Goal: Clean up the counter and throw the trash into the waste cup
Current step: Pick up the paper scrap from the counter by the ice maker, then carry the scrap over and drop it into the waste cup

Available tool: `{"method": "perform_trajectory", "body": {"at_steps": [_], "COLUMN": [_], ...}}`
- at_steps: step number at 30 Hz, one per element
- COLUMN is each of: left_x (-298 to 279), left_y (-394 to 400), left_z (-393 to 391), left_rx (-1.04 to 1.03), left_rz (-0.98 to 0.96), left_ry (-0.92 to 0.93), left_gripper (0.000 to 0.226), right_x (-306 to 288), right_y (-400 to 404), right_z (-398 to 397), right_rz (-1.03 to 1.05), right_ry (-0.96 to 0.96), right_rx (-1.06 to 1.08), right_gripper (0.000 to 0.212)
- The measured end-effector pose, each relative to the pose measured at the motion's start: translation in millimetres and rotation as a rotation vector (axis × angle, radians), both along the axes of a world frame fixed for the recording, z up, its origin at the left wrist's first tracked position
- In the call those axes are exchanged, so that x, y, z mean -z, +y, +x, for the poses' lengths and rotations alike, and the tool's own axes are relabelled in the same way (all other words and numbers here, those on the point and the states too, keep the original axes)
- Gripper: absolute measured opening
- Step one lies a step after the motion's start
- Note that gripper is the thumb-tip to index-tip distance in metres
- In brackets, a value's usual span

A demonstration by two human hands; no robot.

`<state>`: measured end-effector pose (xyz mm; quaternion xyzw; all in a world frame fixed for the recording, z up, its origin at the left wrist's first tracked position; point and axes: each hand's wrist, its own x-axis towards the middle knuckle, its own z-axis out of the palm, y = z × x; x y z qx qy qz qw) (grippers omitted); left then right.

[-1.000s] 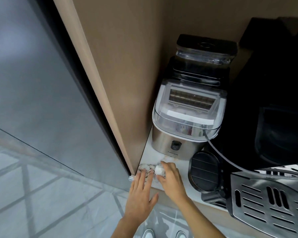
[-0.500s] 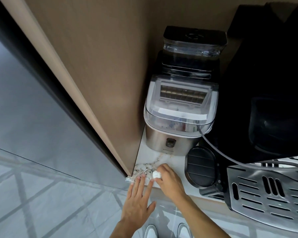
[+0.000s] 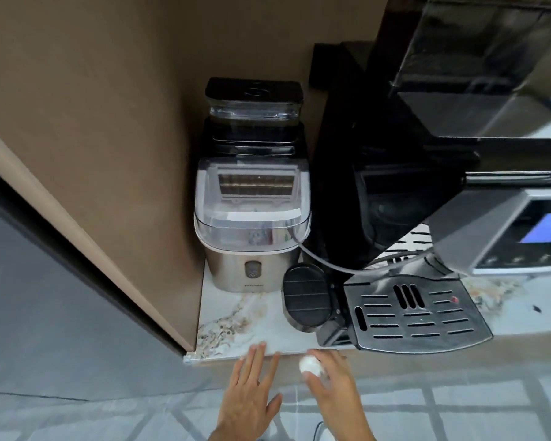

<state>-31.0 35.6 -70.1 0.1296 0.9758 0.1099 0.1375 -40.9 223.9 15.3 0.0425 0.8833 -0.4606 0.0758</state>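
My right hand [image 3: 334, 386] is closed around a crumpled white paper wad [image 3: 310, 366], just off the front edge of the marble counter [image 3: 236, 316]. My left hand [image 3: 248, 393] is flat with fingers spread, its fingertips touching the counter's front edge. No waste cup shows in the head view.
A steel ice maker [image 3: 252, 230] with a clear lid stands at the back left against a brown cabinet wall [image 3: 109, 154]. A black round pad [image 3: 306, 296] sits beside a coffee machine's metal drip tray [image 3: 417, 316]. A small dark speck [image 3: 536, 308] lies on the counter at the right.
Both hands have drawn back from the counter top to its front edge; the right hand brought the white wad with it. The view swung right, revealing the coffee machine.
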Motion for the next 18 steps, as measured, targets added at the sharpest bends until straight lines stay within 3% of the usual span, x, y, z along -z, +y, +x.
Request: {"method": "perform_trajectory", "body": {"at_steps": [9,18], "left_x": [12,8], "left_y": [62,133], "left_z": [-6,-19], "left_rx": [0.260,0.361], "left_rz": [0.007,-0.003], "left_ry": [0.020,0.059], "left_gripper": [0.080,0.074], "right_x": [-24,-28], "right_y": [107,188], "right_z": [67,89], "right_rz": [-0.167,-0.211], "right_ry": [0.085,0.102], "right_rx": [0.570,0.750], "right_gripper": [0.036,0.032]}}
